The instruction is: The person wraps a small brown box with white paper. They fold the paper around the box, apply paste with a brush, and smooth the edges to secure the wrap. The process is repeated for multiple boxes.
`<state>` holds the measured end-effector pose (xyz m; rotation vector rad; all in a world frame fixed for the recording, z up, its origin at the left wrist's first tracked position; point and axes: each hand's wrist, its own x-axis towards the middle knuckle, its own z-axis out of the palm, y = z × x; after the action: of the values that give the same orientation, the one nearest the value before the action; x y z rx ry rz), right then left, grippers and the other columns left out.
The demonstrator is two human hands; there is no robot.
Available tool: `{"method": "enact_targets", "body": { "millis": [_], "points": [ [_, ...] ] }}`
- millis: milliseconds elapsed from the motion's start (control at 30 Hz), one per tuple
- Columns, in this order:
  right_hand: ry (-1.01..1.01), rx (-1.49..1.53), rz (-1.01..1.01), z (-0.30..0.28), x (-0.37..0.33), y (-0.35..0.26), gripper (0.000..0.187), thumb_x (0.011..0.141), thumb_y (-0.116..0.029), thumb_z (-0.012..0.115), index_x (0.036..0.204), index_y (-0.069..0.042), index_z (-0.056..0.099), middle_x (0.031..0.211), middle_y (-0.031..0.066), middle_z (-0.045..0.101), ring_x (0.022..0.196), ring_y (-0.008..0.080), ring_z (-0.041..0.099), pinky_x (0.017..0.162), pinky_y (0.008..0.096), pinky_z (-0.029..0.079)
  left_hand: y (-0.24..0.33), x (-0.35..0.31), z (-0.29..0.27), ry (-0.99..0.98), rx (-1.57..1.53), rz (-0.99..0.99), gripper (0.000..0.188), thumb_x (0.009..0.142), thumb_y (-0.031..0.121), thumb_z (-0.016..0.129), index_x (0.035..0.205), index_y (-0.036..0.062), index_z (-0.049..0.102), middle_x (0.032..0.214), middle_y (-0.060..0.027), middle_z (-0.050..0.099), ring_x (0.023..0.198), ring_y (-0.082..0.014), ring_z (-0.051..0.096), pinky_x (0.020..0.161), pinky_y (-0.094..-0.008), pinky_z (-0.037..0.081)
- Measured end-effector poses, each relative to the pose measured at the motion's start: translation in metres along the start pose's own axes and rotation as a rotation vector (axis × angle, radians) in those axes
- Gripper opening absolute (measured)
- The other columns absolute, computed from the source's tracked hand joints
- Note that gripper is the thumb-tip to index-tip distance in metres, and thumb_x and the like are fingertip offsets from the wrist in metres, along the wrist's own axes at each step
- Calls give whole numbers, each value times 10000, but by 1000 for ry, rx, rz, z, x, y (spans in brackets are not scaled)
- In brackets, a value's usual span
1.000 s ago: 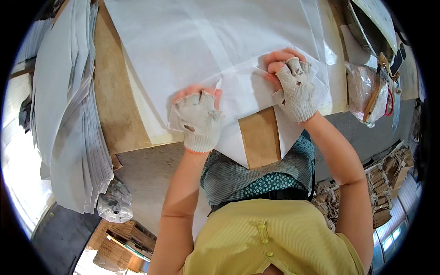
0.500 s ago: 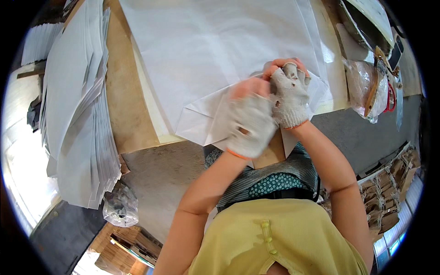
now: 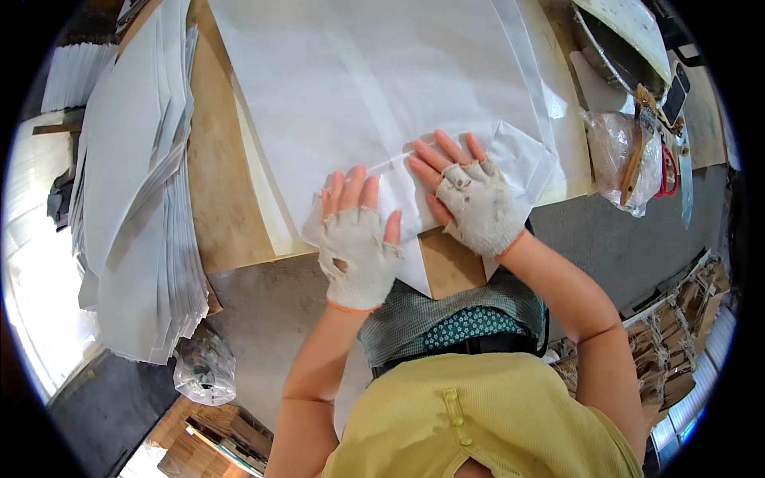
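A large white paper bag (image 3: pixel 319 72) lies on the table, its near end folded into flaps. My left hand (image 3: pixel 356 243), in a worn fingerless glove, rests flat on the left part of the fold with fingers spread. On the right part lies my right hand (image 3: pixel 472 195), gloved alike, fingers stretched out and pressing the paper. A folded corner (image 3: pixel 518 163) shows to its right. Between and below my hands, a piece of brown board (image 3: pixel 453 263) shows at the table's near edge, with white paper on both sides of it.
A tall stack of white paper sheets (image 3: pixel 135 199) stands at the left, with a clear plastic bag (image 3: pixel 205 368) below it. At the right are a bowl-like container (image 3: pixel 621 48), a brush (image 3: pixel 635 159), red-handled scissors (image 3: pixel 668 171), a phone (image 3: pixel 676 92) and a plastic-wrapped bundle (image 3: pixel 610 147).
My hands were close together over the fold's right side. The left has moved left and spread out; the right has shifted slightly left and down and lies flat.
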<state>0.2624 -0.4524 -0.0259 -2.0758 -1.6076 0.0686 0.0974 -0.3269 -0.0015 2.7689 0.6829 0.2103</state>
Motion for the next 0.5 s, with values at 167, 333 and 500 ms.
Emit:
{"method": "enact_targets", "body": {
  "millis": [167,333,500],
  "points": [
    [-113,-105,77,4,-3,-7,549,892,-274,617,1410,-113,535,1519,53,452,1452,232,352,1219,489,183,30,4,12,-32,-166,49,679,857,149,663,1463,-27,413,1488,-190,459,1394,-369,416,1174,-510,263],
    [-39,-194,249,-41,-37,52,562,929,-326,629,1438,-118,510,1522,50,450,1432,255,382,1206,436,231,8,-14,-16,-63,-66,30,728,809,105,677,1467,-26,395,1514,-178,439,1425,-344,386,1186,-512,237],
    [292,244,633,-52,-21,77,475,976,-275,599,1402,-73,543,1415,126,550,1316,271,503,1116,375,363,41,-4,-4,-34,-57,85,655,809,116,606,1442,27,459,1452,-186,498,1403,-344,400,1193,-478,236]
  ]
}}
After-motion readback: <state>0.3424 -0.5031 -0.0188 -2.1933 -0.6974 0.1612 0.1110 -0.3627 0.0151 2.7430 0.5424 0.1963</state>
